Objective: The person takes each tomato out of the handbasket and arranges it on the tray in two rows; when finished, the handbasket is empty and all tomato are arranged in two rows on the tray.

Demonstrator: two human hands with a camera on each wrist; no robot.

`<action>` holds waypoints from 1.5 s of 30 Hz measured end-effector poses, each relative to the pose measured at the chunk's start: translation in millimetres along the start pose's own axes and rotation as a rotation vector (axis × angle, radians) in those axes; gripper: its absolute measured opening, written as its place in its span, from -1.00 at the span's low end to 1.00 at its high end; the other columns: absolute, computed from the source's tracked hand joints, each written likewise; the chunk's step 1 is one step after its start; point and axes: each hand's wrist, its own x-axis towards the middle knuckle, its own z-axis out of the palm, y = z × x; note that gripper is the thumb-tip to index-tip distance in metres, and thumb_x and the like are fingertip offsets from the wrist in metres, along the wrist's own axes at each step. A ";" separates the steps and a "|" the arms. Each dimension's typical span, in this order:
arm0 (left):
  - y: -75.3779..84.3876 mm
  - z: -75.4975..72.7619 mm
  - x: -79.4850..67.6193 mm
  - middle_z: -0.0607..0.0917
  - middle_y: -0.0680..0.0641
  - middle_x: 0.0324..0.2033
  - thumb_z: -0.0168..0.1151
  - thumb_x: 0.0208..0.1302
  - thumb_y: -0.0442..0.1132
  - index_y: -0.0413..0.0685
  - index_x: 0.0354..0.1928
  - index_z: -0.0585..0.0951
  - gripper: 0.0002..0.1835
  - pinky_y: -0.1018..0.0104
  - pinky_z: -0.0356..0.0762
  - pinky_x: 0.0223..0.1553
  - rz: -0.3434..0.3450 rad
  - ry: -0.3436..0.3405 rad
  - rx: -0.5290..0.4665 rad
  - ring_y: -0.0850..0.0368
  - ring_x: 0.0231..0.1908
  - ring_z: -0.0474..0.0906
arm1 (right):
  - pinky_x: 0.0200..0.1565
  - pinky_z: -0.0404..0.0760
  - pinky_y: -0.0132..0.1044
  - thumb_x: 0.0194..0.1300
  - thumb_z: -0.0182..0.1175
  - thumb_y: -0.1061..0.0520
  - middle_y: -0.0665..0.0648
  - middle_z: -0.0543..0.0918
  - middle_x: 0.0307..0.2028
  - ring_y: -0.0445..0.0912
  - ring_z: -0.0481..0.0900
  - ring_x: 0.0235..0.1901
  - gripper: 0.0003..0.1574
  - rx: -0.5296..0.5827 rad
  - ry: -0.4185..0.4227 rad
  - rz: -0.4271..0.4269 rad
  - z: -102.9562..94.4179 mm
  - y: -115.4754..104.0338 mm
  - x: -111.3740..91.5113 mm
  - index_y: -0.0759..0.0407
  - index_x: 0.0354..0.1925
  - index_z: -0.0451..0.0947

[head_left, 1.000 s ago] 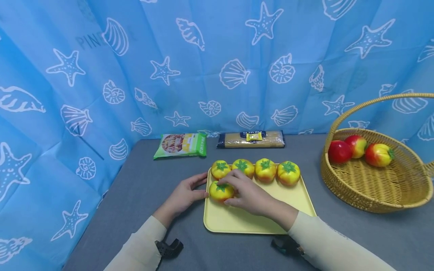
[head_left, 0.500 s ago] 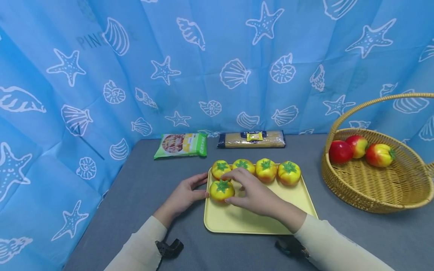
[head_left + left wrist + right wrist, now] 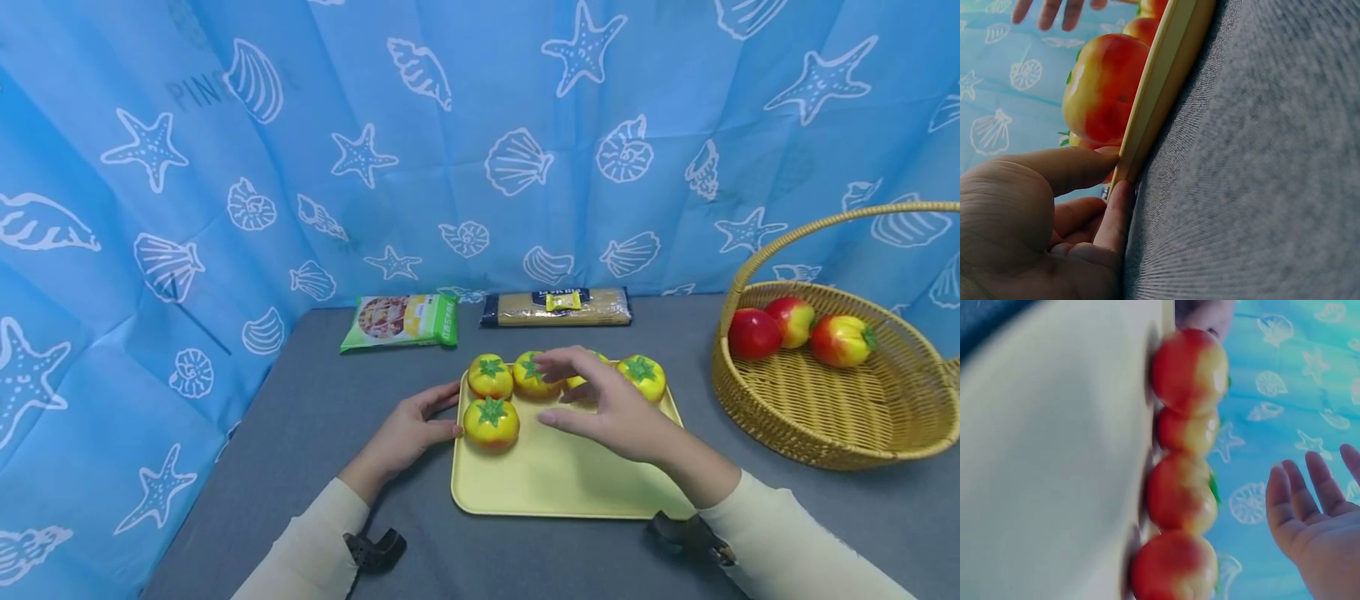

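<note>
A pale yellow tray (image 3: 555, 487) lies on the grey cloth, and my left hand (image 3: 405, 433) grips its left rim. In the left wrist view the thumb (image 3: 1079, 167) and a finger pinch that rim. Yellow-red persimmon-like fruits with green leafy tops stand in a row along the tray's back edge. One more such fruit (image 3: 491, 425) stands in front of the row's left end, near my left thumb. Above the tray's middle, my right hand (image 3: 611, 412) is raised with spread fingers, holding nothing. It partly hides the row's middle fruits. The right wrist view shows its fingers (image 3: 1325, 481) apart from the fruits.
To the right stands a wicker basket (image 3: 757, 425) with a tall handle, holding a red fruit (image 3: 753, 335) and two red-yellow ones. Behind the tray lie a green food packet (image 3: 405, 321) and a pasta pack (image 3: 517, 310) with a small yellow sachet on top. A blue curtain (image 3: 450, 167) hangs behind.
My right hand has let go of the front-left fruit and moved right and up, away from it. The fruit has stayed in place. My left hand has not moved.
</note>
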 end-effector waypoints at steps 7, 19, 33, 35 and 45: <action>0.3 1.1 0.4 0.60 -0.06 0.43 0.53 0.36 -0.18 -0.06 0.60 0.47 -0.21 -0.20 0.16 0.55 0.000 0.002 0.000 -0.10 0.55 0.31 | 0.12 0.70 -0.21 0.48 0.30 0.36 0.21 0.59 0.31 0.20 0.59 0.24 -0.36 0.079 0.064 -0.092 -30.2 -9.1 -11.6 0.34 0.45 0.43; -1.3 0.2 1.0 0.60 -0.05 0.42 0.54 0.36 -0.17 -0.05 0.60 0.47 -0.21 -0.19 0.16 0.55 0.004 -0.001 -0.007 -0.09 0.55 0.31 | 0.17 0.64 -0.21 0.52 -0.02 0.45 0.41 0.56 0.28 0.14 0.58 0.25 -0.39 0.284 0.155 -0.217 -79.7 -12.7 -25.9 0.47 0.48 0.36; -2.5 -0.3 2.2 0.60 -0.05 0.43 0.55 0.35 -0.14 -0.03 0.60 0.47 -0.19 -0.18 0.20 0.54 -0.003 -0.005 -0.012 -0.09 0.55 0.31 | 0.30 0.57 -0.22 0.70 -0.10 0.39 0.39 0.55 0.33 0.15 0.48 0.37 -0.49 0.540 0.211 -0.428 -140.9 1.0 -43.7 0.58 0.48 0.30; -1.8 -0.3 1.8 0.59 -0.06 0.43 0.55 0.36 -0.14 -0.04 0.61 0.46 -0.19 -0.16 0.24 0.53 0.000 -0.008 -0.014 -0.08 0.54 0.33 | 0.30 0.57 -0.21 0.69 -0.12 0.41 0.40 0.55 0.33 0.15 0.48 0.37 -0.49 0.570 0.226 -0.443 -148.6 3.6 -47.1 0.61 0.47 0.29; -3.2 0.2 2.6 0.57 -0.12 0.45 0.53 0.37 -0.20 -0.09 0.62 0.43 -0.18 -0.02 0.51 0.37 -0.009 -0.016 -0.055 -0.08 0.41 0.51 | 0.18 0.64 -0.21 0.68 -0.22 0.41 0.41 0.58 0.28 0.17 0.54 0.27 -0.48 0.532 0.408 -0.348 -175.8 27.2 -61.2 0.63 0.45 0.31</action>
